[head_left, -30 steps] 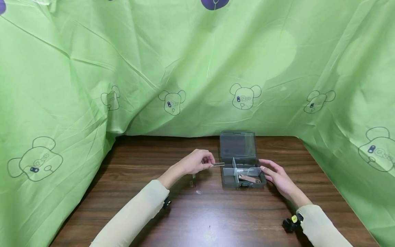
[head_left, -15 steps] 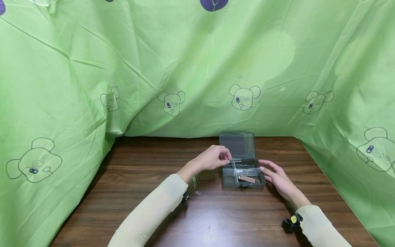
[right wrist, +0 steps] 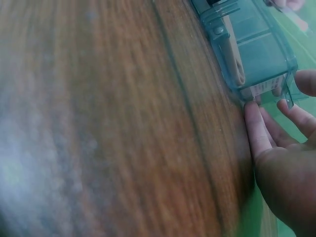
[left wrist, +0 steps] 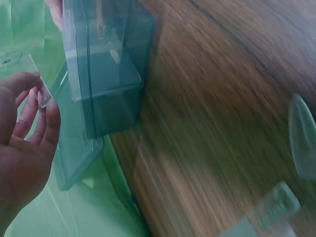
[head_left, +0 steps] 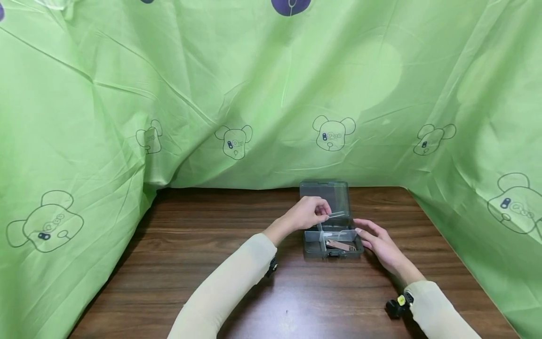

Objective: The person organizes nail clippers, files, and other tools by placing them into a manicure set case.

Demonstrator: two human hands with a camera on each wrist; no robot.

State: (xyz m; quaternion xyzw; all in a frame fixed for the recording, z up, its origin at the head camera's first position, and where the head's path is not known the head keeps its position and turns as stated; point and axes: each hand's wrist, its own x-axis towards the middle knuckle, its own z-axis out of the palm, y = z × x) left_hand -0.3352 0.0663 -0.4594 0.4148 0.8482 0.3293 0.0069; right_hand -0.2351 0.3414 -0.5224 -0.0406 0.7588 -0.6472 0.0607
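My left hand [head_left: 311, 213] pinches a thin clear plastic strip [head_left: 337, 214] between thumb and fingertips, over the back part of a smoky see-through compartment box [head_left: 313, 249]. In the left wrist view the strip [left wrist: 47, 91] looks flat and glassy, its far end fading against the green cloth. The box's lid [head_left: 334, 193] leans back, raised. A pinkish nail clipper [head_left: 340, 245] lies in the front right compartment, and clear dividers split the inside. At the box's right side rests my right hand [head_left: 383, 245], its fingers extended along the wall; in the right wrist view the fingertips [right wrist: 253, 111] meet the box's lower corner.
On the wooden table [head_left: 237, 221], left of the box, lie a clear pointed oval piece [left wrist: 303, 138] and a clear piece with green print [left wrist: 276, 207], both hidden by the left arm in the head view. Green cloth [head_left: 262, 94] hangs around the table.
My left hand has moved right with the clear strip, from the box's left side to over its back compartments. The right hand has stayed at the box's side.
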